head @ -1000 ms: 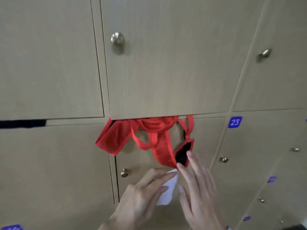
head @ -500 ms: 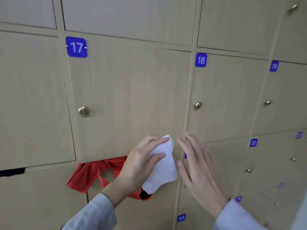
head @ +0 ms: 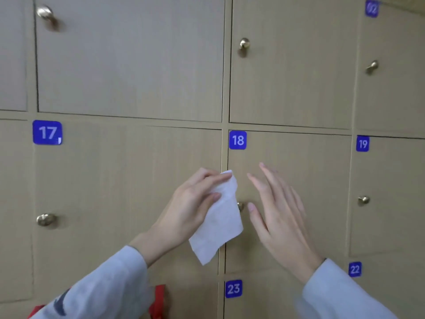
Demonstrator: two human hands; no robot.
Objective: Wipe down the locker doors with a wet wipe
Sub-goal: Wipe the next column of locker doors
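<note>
The left hand [head: 193,201] pinches the wet wipe [head: 218,217] in its grip; the wipe hangs long axis near-vertical, free corner pointing down (just left of the door 18 knob [head: 240,206]). The right hand [head: 280,212], fingers straight, holds nothing, right of that knob

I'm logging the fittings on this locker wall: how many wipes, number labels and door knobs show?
White wipe: 1
Blue number labels: 6
Brass knobs: 6, one half hidden
Total: 13
</note>
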